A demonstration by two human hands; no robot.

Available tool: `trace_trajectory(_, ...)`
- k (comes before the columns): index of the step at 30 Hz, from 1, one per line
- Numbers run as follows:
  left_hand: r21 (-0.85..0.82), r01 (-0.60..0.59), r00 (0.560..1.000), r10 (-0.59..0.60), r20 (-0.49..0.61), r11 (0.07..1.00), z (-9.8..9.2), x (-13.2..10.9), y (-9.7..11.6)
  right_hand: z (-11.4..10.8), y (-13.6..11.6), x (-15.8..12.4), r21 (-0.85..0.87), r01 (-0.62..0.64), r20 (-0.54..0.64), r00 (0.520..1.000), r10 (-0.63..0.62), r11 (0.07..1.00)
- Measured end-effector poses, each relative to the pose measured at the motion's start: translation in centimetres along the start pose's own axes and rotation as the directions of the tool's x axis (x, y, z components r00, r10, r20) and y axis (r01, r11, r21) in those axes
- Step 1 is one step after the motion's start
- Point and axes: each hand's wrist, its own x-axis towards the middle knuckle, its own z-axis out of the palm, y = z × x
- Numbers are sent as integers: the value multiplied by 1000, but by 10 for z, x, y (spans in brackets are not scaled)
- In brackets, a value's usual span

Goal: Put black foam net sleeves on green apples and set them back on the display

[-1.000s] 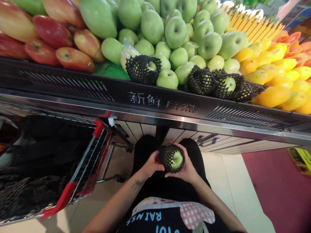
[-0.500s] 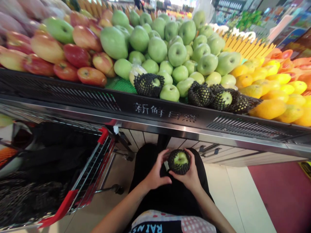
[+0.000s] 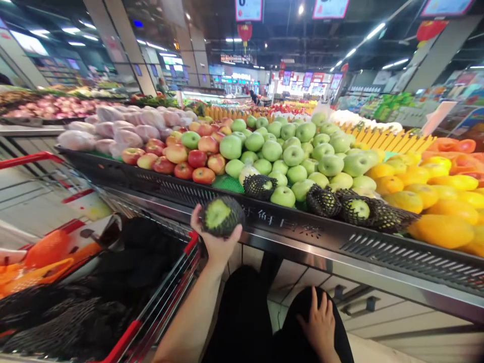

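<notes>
My left hand (image 3: 216,241) is raised in front of the display's black front edge and is closed around a green apple (image 3: 221,216) wrapped in a black foam net sleeve. My right hand (image 3: 319,322) rests flat on my right thigh with its fingers spread and nothing in it. A heap of bare green apples (image 3: 293,159) fills the stand behind, and three more netted apples (image 3: 350,209) lie along its front rim.
A red-trimmed shopping cart (image 3: 157,307) at the left holds dark net sleeves and an orange bag (image 3: 47,249). Red apples (image 3: 183,161) lie left of the green ones, yellow mangoes (image 3: 434,201) to the right. The black display shelf edge (image 3: 302,234) runs across in front.
My left hand took the netted apple from both hands and lifted it up and left toward the display. My right hand let go and dropped onto my thigh. The view tilted upward.
</notes>
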Motion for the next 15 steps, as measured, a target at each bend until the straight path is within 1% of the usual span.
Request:
trace_trajectory(1,53,-83,996,85,-35,995,9,27,2,14,9,-1,-113,-4,-44,999,-1,994)
trace_trajectory(2,84,-141,989,144,-33,986,17,51,3,25,16,-3,-201,11,-67,997,-25,980)
trace_trajectory(4,155,-185,983,179,49,971,33,86,1,39,23,-7,-309,51,-88,993,-82,950)
trace_trajectory(6,252,-202,974,168,150,946,47,105,-6,44,25,-9,-361,63,-101,989,-107,931)
trace_trajectory(8,352,-225,959,143,243,908,55,111,-15,46,27,-9,-379,65,-128,984,-121,923)
trace_trajectory(10,431,-224,948,93,304,874,58,112,-24,50,31,-8,-378,70,-154,979,-137,923)
trace_trajectory(13,529,-176,947,-3,321,830,54,111,-34,61,38,-5,-363,75,-161,977,-142,929)
trace_trajectory(15,587,-153,946,-55,320,795,49,112,-38,70,39,-2,-352,46,-167,980,-111,935)
